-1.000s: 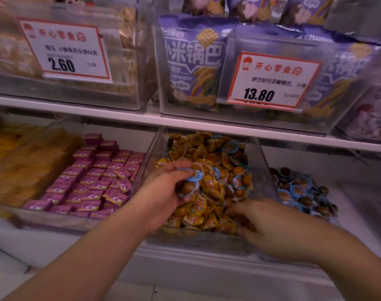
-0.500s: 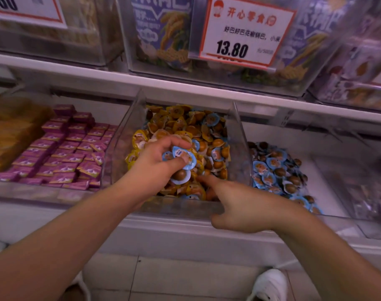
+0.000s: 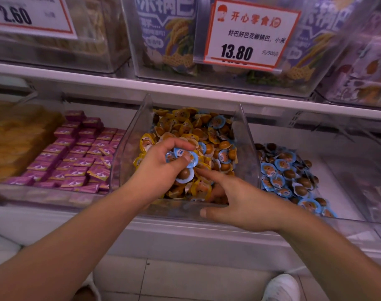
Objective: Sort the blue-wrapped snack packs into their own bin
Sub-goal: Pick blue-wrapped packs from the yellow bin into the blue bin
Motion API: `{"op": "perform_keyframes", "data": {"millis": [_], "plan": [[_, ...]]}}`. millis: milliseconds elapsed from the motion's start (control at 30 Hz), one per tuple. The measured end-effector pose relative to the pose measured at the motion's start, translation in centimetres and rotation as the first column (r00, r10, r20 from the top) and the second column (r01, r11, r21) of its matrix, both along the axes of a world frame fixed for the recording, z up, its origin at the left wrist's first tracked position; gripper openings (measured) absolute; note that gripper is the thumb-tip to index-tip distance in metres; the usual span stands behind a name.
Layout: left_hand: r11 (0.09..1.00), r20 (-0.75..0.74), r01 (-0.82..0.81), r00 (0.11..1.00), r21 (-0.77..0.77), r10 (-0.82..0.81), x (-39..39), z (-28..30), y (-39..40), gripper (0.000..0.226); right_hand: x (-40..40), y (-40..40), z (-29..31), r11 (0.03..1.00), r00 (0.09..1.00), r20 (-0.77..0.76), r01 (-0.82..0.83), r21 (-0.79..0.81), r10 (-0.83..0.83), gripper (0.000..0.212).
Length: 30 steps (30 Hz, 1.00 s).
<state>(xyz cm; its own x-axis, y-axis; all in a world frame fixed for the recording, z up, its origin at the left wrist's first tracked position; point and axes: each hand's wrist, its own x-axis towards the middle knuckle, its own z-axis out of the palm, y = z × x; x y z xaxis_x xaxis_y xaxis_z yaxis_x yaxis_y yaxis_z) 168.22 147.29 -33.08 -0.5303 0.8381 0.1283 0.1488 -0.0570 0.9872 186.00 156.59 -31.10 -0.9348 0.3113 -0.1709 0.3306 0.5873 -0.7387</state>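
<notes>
A clear middle bin (image 3: 247, 135) holds a heap of yellow-wrapped snack packs (image 3: 178, 124) with a few blue-wrapped ones mixed in. My left hand (image 3: 161, 168) hovers over the heap and grips several blue-wrapped packs (image 3: 186, 158) between thumb and fingers. My right hand (image 3: 239, 200) reaches into the front of the same bin, index finger stretched out toward the packs under the left hand, thumb by the bin's front edge. To the right, a pile of blue-wrapped packs (image 3: 287, 172) lies in its own clear bin (image 3: 346, 187).
A bin of purple-wrapped squares (image 3: 76, 153) stands to the left, with orange snacks (image 3: 13, 140) beyond it. A white shelf (image 3: 185, 92) above carries clear bins and price tags (image 3: 248, 33). Tiled floor and white shoes (image 3: 280, 287) lie below.
The view has shifted down and closer. My left hand lifted a bunch of blue packs slightly from the heap. My right hand's index finger moved in toward them.
</notes>
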Motion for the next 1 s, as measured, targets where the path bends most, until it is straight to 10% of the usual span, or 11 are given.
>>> {"op": "perform_keyframes", "data": {"millis": [400, 833, 1000], "plan": [[0.999, -0.072, -0.018, 0.997, 0.033, 0.02, -0.2, -0.1, -0.1, 0.018, -3.0, -1.2, -1.4, 0.982, 0.972, -0.156, 0.165, -0.091, -0.178, 0.051], [0.956, -0.092, -0.225, 0.965, 0.19, 0.245, 0.9, 0.9, 0.1, 0.022, -3.3, 0.5, -0.2, 0.802, 0.762, -0.252, 0.554, -0.224, -0.597, 0.068], [0.943, -0.219, -0.178, 0.945, 0.281, 0.244, 3.3, 1.3, -0.2, 0.022, -3.5, -1.8, 1.7, 0.375, 0.69, -0.066, 0.308, -0.874, -0.721, 0.025]]}}
